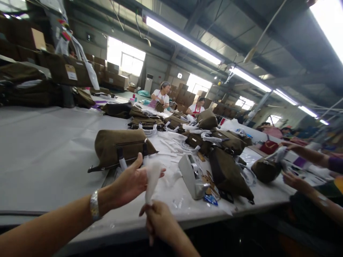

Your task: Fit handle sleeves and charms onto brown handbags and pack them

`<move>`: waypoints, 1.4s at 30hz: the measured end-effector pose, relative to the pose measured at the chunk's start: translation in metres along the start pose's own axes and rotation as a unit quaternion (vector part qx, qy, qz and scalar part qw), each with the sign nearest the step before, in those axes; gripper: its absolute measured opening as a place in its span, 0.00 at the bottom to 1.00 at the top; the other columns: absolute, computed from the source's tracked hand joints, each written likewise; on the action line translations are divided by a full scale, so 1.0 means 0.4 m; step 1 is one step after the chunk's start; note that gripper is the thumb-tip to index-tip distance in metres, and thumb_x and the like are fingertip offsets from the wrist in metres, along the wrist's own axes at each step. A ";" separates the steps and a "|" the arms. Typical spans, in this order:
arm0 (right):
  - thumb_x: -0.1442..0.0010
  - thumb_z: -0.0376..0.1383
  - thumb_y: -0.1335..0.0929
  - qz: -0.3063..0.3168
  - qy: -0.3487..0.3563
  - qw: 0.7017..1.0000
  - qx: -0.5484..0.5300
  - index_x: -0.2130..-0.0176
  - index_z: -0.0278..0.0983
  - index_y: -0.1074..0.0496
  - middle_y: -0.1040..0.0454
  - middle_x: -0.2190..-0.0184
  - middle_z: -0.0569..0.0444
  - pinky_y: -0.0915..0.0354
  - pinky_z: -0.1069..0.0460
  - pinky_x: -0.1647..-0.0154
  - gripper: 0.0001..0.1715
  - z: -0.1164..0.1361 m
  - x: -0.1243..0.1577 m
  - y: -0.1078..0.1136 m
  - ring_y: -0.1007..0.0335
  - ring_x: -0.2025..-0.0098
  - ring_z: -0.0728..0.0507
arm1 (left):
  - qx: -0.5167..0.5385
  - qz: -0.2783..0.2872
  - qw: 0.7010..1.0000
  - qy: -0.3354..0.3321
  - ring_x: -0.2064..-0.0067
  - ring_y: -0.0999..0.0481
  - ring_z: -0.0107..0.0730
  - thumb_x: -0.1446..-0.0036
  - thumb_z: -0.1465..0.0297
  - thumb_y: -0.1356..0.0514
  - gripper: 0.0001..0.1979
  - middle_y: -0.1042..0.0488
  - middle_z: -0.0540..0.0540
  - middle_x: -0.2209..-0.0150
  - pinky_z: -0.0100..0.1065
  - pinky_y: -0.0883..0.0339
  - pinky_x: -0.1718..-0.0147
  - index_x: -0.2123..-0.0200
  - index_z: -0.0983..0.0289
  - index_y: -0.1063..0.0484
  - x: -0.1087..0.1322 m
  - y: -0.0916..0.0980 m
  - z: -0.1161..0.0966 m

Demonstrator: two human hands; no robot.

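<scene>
A blurred white strip (153, 178), perhaps wrapping paper or thin foam, runs upright between my hands. Its lower end is pinched in the fingers of my right hand (162, 219), near the table's front edge. My left hand (128, 185), with a silvery band at the wrist, has its palm turned up and thumb spread; the strip passes in front of its outstretched fingers. Just beyond lies an olive-brown handbag (120, 144) with dark straps, part of their length covered in white wrapping. A grey tape dispenser (191, 176) sits to the right of my hands.
Several brown bags (227, 171) and white-wrapped handles crowd the table (53, 142) ahead and right. A blue packet (210, 199) lies by the dispenser. At right, a co-worker's hands (297, 182) handle another bag. A tagged bag (68, 69) stands raised at left. Two people work across the table.
</scene>
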State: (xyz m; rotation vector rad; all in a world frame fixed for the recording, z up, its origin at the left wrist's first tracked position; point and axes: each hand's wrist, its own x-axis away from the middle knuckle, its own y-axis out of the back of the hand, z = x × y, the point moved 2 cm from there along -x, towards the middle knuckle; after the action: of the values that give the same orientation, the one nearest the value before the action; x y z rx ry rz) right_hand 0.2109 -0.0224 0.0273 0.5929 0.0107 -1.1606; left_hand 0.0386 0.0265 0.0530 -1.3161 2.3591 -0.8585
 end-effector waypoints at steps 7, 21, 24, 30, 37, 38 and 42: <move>0.28 0.48 0.51 -0.005 -0.238 0.962 0.136 0.57 0.34 0.29 0.39 0.85 0.62 0.40 0.55 0.85 0.31 -0.152 -0.104 0.106 0.42 0.88 0.49 | -0.137 -0.149 0.977 -0.071 0.35 0.29 0.46 0.34 0.39 0.55 0.41 0.29 0.63 0.35 0.46 0.36 0.37 0.31 0.62 0.39 -0.054 0.090 -0.067; 0.37 0.35 0.27 -0.035 -0.249 0.860 0.445 0.44 0.32 0.24 0.19 0.55 0.32 0.32 0.41 0.51 0.22 -0.221 -0.318 0.245 0.22 0.50 0.27 | -0.664 -0.099 0.734 -0.099 0.42 0.21 0.49 0.33 0.52 0.45 0.21 0.20 0.51 0.42 0.40 0.28 0.42 0.44 0.49 0.21 0.002 0.334 0.015; 0.30 0.33 0.34 -0.038 -0.158 0.904 0.395 0.47 0.37 0.22 0.19 0.50 0.42 0.34 0.48 0.47 0.16 -0.201 -0.320 0.197 0.22 0.47 0.37 | -0.762 -0.058 0.643 -0.045 0.39 0.24 0.54 0.39 0.62 0.38 0.26 0.24 0.55 0.38 0.47 0.30 0.40 0.37 0.52 0.26 -0.004 0.333 0.031; 0.33 0.30 0.32 -0.015 -0.041 0.970 0.241 0.57 0.40 0.19 0.17 0.65 0.55 0.32 0.57 0.62 0.11 -0.206 -0.306 0.050 0.21 0.67 0.48 | -0.825 -0.033 0.564 0.032 0.54 0.17 0.56 0.54 0.83 0.44 0.33 0.15 0.66 0.59 0.59 0.36 0.39 0.43 0.68 0.22 -0.048 0.283 0.025; 0.31 0.34 0.34 -0.119 -0.022 0.983 0.137 0.54 0.35 0.20 0.18 0.66 0.51 0.29 0.56 0.68 0.13 -0.223 -0.281 0.080 0.21 0.72 0.48 | -0.798 -0.069 0.596 -0.052 0.64 0.18 0.43 0.39 0.60 0.43 0.14 0.16 0.56 0.63 0.35 0.32 0.66 0.61 0.61 0.20 -0.086 0.217 -0.183; 0.31 0.35 0.34 -0.128 -0.020 0.983 0.129 0.53 0.35 0.20 0.17 0.65 0.51 0.29 0.56 0.68 0.13 -0.219 -0.276 0.088 0.21 0.71 0.48 | -0.797 -0.097 0.591 -0.074 0.64 0.19 0.43 0.37 0.55 0.45 0.19 0.17 0.56 0.63 0.35 0.33 0.65 0.57 0.61 0.21 -0.091 0.198 -0.242; 0.31 0.36 0.34 -0.149 -0.006 0.981 0.127 0.53 0.36 0.20 0.17 0.62 0.51 0.29 0.56 0.67 0.13 -0.206 -0.256 0.112 0.20 0.68 0.47 | -0.798 -0.255 0.517 -0.176 0.67 0.26 0.43 0.39 0.52 0.47 0.23 0.23 0.56 0.69 0.36 0.42 0.68 0.57 0.66 0.26 -0.085 0.110 -0.486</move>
State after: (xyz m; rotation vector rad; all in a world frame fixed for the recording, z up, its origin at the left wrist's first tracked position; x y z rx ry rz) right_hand 0.2310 0.1136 0.0082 0.8304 -0.0628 -1.4698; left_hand -0.0747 0.1412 0.1748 -2.2823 1.9086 1.9938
